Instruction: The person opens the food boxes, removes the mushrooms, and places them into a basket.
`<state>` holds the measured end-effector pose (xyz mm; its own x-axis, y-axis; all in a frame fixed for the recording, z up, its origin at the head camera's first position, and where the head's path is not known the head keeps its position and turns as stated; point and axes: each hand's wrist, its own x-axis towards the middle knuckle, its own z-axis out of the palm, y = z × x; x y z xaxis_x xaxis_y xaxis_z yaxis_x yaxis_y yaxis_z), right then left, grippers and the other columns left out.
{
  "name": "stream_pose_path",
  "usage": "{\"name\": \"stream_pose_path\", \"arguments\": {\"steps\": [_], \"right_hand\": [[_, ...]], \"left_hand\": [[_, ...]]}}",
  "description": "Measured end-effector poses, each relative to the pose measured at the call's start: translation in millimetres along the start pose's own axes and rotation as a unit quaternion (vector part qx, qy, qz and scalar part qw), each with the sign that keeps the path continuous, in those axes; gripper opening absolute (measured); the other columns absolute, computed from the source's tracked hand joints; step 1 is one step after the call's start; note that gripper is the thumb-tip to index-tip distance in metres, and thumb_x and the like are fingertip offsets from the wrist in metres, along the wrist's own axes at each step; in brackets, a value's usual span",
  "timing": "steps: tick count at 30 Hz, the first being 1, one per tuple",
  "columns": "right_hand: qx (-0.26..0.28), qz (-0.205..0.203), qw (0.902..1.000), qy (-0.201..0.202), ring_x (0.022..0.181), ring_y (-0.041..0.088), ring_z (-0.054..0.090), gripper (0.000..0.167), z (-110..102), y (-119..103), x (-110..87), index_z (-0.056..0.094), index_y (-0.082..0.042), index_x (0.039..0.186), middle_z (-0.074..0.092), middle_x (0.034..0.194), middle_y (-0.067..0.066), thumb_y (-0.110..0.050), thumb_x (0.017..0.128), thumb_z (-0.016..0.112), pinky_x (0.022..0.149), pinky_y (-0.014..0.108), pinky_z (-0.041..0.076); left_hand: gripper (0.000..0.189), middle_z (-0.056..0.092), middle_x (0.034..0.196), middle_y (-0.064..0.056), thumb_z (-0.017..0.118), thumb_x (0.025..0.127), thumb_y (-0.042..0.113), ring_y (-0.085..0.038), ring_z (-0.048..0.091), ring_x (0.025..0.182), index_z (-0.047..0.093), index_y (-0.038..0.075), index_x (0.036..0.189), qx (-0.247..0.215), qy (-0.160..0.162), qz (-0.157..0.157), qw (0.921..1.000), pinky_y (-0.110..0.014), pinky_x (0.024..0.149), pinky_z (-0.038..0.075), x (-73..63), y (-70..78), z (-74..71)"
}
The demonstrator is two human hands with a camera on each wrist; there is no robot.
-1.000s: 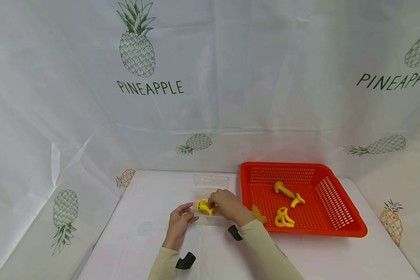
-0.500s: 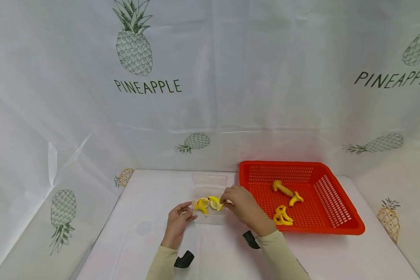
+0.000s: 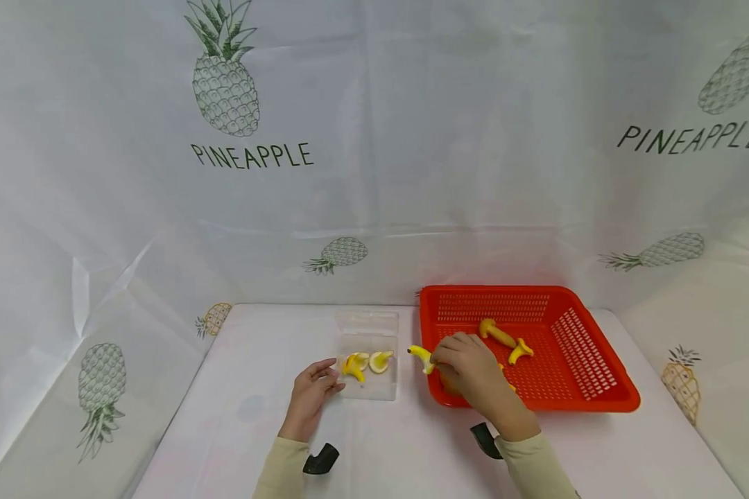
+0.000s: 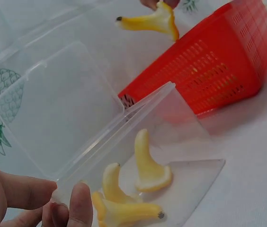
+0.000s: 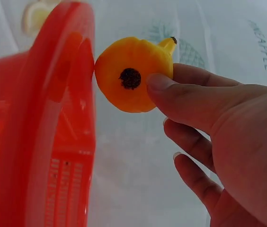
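My right hand [image 3: 474, 378] pinches a yellow mushroom [image 5: 124, 52] by its cap between thumb and fingers, at the left rim of the red basket [image 3: 574, 404]. Its dark-tipped stem points left in the head view, and a dark patch marks the cap. With its fingertips, my left hand [image 3: 308, 398] holds the left edge of a clear plastic box [image 3: 371, 391] whose hinged lid [image 4: 62, 104] is folded back. Inside lie three yellow mushrooms, among them a pale one [image 4: 150, 172] and one with a dark stem end [image 4: 129, 213].
In the basket, a brownish mushroom [image 3: 498, 333] and a small yellow mushroom [image 3: 520, 352] lie toward the back; others are partly hidden behind my right hand. The basket stands right of the box on a white table [image 3: 381, 450], before a pineapple-printed sheet [image 3: 374, 173].
My right hand has lifted a yellow mushroom out of the clear box and carried it right to the basket's rim. The left hand has stayed at the box's edge.
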<state>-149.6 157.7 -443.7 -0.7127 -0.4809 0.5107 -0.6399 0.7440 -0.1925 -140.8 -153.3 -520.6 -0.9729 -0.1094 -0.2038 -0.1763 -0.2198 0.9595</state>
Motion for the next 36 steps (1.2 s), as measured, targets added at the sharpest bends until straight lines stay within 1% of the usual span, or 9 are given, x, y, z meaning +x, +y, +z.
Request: {"name": "stream_pose_path", "arguments": {"steps": [2,7,11,14,17,21,23,28,36], "right_hand": [[0.002,0.001,1.0000,0.004,0.093,0.015,0.063,0.030,-3,4,-4.8,0.079,-0.017,0.088,0.073,0.091,-0.008,-0.001,0.070,0.097,0.089,0.041,0.059],[0.002,-0.008,0.9997,0.025,0.093,0.017,0.063,0.035,-8,14,-14.8,0.078,-0.017,0.088,0.073,0.092,-0.007,0.001,0.066,0.098,0.089,0.047,0.060],[-0.011,-0.015,0.9988,0.046,0.089,0.017,0.062,0.038,-12,23,-20.9,0.077,-0.016,0.086,0.072,0.089,-0.006,0.001,0.061,0.100,0.086,0.045,0.059],[-0.017,-0.004,0.9989,0.043,0.090,0.020,0.064,0.040,-17,28,-25.2,0.077,-0.015,0.086,0.073,0.088,-0.005,0.003,0.059,0.100,0.087,0.047,0.061],[-0.013,0.024,0.9993,0.027,0.101,0.028,0.070,0.038,-21,33,-29.7,0.077,-0.014,0.085,0.073,0.088,-0.004,0.005,0.061,0.098,0.092,0.054,0.061],[-0.002,0.057,0.9983,0.007,0.120,0.041,0.067,0.034,-24,39,-35.5,0.077,-0.015,0.085,0.074,0.089,-0.004,0.004,0.064,0.096,0.094,0.065,0.059],[0.001,0.065,0.9979,0.002,0.117,0.039,0.068,0.033,-24,42,-37.4,0.077,-0.015,0.085,0.073,0.089,-0.004,0.004,0.066,0.096,0.091,0.062,0.061],[0.002,0.075,0.9972,-0.005,0.098,0.026,0.068,0.031,-22,46,-39.7,0.078,-0.013,0.087,0.072,0.087,-0.004,0.003,0.067,0.096,0.080,0.048,0.064],[0.009,0.070,0.9972,-0.022,0.090,0.021,0.067,0.033,-18,44,-41.2,0.079,-0.011,0.089,0.073,0.088,-0.004,0.007,0.067,0.095,0.078,0.041,0.064]], "left_hand": [[0.041,0.058,0.099,-0.009,0.056,0.102,-0.009,-0.016,0.062,0.084,0.049,-0.019,0.141,-0.004,0.003,-0.004,1.0000,-0.026,0.081,0.063,-0.3,0.8,-1.3],[0.041,0.058,0.100,-0.007,0.054,0.103,-0.006,-0.016,0.061,0.084,0.049,-0.019,0.142,-0.004,0.010,-0.014,0.9998,-0.025,0.080,0.063,-2.1,3.5,-2.1],[0.041,0.056,0.103,-0.008,0.054,0.104,-0.005,-0.016,0.060,0.085,0.049,-0.018,0.142,0.001,0.012,-0.020,0.9997,-0.025,0.080,0.063,-2.4,3.7,-2.4],[0.040,0.056,0.104,-0.009,0.053,0.104,-0.006,-0.016,0.059,0.085,0.049,-0.019,0.142,0.001,0.008,-0.021,0.9998,-0.025,0.081,0.063,-2.8,4.4,-2.9],[0.041,0.056,0.105,-0.011,0.053,0.104,-0.008,-0.016,0.059,0.085,0.048,-0.019,0.142,0.000,0.001,-0.016,0.9999,-0.026,0.082,0.063,-3.4,5.4,-3.2],[0.042,0.055,0.105,-0.012,0.053,0.103,-0.010,-0.016,0.059,0.087,0.047,-0.020,0.143,-0.001,-0.006,-0.010,0.9999,-0.026,0.084,0.063,-3.5,6.2,-2.9],[0.042,0.055,0.106,-0.012,0.054,0.102,-0.010,-0.016,0.059,0.087,0.047,-0.020,0.143,-0.001,-0.005,-0.011,0.9999,-0.026,0.084,0.063,-3.3,6.2,-2.5],[0.042,0.054,0.109,-0.013,0.056,0.103,-0.009,-0.016,0.059,0.087,0.048,-0.019,0.143,0.001,-0.001,-0.017,0.9999,-0.027,0.083,0.064,-3.2,6.7,-1.3],[0.041,0.052,0.107,-0.012,0.057,0.102,-0.010,-0.018,0.062,0.086,0.049,-0.020,0.142,0.002,-0.004,-0.016,0.9999,-0.027,0.082,0.064,-2.6,6.0,-0.5]]}}
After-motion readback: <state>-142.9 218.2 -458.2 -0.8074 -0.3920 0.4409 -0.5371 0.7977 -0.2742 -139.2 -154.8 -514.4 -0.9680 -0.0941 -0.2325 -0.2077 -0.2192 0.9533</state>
